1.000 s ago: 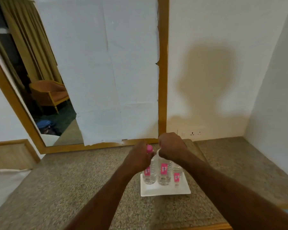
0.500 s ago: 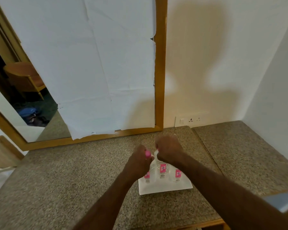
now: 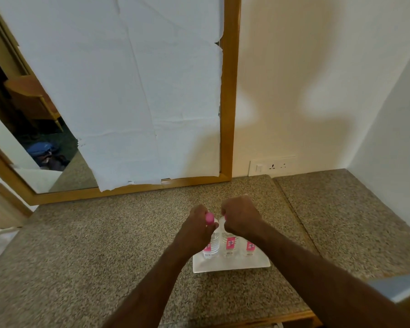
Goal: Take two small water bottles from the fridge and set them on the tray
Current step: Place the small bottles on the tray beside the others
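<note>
A white rectangular tray (image 3: 232, 266) lies on the speckled stone counter. Three small clear water bottles with pink labels stand upright on it in a row. My left hand (image 3: 199, 229) grips the left bottle (image 3: 209, 247) near its pink cap. My right hand (image 3: 240, 217) is closed over the top of the middle bottle (image 3: 230, 243), hiding its cap. The third bottle (image 3: 250, 247) stands free at the right, partly behind my right forearm.
The stone counter (image 3: 104, 245) runs wide to the left and right, with a wooden front edge. A wood-framed mirror (image 3: 227, 102) covered with white paper leans on the back wall. A wall socket (image 3: 272, 165) sits behind the tray. A grey object (image 3: 402, 286) shows at the lower right.
The camera has tilted down and closer, so the counter and tray sit lower in view. Both hands stay closed on the bottle tops on the tray.
</note>
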`<state>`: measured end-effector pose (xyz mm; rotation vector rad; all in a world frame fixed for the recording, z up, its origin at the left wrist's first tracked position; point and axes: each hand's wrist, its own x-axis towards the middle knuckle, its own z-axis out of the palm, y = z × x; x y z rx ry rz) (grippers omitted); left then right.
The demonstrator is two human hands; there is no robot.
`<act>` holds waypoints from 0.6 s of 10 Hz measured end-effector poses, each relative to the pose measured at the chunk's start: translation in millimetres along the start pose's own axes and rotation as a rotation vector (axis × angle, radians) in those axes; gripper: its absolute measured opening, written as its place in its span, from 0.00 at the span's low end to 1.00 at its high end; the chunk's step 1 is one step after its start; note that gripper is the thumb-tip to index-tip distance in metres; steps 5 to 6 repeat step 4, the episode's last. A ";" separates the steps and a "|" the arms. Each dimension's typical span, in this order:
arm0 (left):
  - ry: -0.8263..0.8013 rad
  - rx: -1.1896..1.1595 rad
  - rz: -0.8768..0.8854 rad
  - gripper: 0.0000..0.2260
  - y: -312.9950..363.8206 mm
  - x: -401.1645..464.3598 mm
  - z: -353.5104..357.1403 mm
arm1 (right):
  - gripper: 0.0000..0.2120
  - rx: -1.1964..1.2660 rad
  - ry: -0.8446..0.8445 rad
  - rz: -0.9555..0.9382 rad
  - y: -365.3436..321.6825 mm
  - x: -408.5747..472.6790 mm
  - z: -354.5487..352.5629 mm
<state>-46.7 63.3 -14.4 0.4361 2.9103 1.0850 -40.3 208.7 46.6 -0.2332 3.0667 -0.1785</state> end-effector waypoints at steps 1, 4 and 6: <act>-0.006 0.008 0.024 0.11 -0.4 0.8 -1.2 | 0.09 0.005 0.006 -0.010 2.2 1.2 -1.9; -0.068 0.162 0.000 0.17 14.3 6.5 -19.2 | 0.19 0.161 -0.151 -0.081 17.5 7.9 -9.9; -0.068 0.162 0.000 0.17 14.3 6.5 -19.2 | 0.19 0.161 -0.151 -0.081 17.5 7.9 -9.9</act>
